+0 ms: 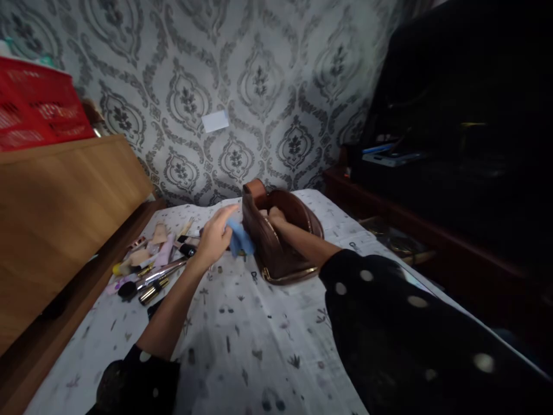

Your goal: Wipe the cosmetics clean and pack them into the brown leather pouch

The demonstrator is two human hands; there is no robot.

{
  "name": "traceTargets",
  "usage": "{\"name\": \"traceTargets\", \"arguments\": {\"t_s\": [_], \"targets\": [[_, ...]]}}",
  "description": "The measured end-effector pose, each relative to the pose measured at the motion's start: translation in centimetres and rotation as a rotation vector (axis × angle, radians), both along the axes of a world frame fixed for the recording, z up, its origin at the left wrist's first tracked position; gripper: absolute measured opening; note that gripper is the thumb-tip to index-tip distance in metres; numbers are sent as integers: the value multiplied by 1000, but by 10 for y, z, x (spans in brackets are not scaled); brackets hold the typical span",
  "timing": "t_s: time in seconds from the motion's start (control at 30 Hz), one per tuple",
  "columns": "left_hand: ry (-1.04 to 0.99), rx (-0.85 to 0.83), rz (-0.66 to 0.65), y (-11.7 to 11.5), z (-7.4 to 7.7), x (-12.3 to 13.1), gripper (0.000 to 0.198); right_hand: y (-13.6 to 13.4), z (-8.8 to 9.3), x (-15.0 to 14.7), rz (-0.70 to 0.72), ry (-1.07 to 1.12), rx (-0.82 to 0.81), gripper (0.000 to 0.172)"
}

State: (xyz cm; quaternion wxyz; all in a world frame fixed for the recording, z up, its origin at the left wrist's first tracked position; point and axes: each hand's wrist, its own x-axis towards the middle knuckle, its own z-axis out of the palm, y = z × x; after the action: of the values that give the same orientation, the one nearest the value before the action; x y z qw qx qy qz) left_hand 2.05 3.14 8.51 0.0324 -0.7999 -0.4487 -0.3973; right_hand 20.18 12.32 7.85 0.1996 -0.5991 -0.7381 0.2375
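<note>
A brown leather bag (276, 248) stands upright on a white patterned sheet (250, 346) in the middle of the head view. My left hand (216, 233) is closed on a blue cloth (238, 239) and presses it against the bag's left side. My right hand (274, 216) reaches into the open top of the bag, and its fingers are hidden inside. Both arms wear dark sleeves with pale dots.
Several makeup brushes and tubes (149, 268) lie scattered left of the bag. A wooden cabinet (56, 225) with a red crate (37, 104) on top stands at the left. Dark furniture (453, 173) fills the right side. Patterned wallpaper is behind.
</note>
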Motion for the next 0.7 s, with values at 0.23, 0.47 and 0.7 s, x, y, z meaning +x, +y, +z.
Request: {"name": "traceTargets", "arguments": {"t_s": [0.23, 0.47, 0.7], "targets": [[-186, -68, 321, -47, -32, -82, 30, -50, 24, 42, 252, -165, 9, 17], [-195, -209, 354, -99, -76, -109, 22, -127, 11, 64, 162, -210, 294, 25], [189, -298, 64, -128, -110, -36, 24, -140, -16, -11, 427, -174, 469, 31]]}}
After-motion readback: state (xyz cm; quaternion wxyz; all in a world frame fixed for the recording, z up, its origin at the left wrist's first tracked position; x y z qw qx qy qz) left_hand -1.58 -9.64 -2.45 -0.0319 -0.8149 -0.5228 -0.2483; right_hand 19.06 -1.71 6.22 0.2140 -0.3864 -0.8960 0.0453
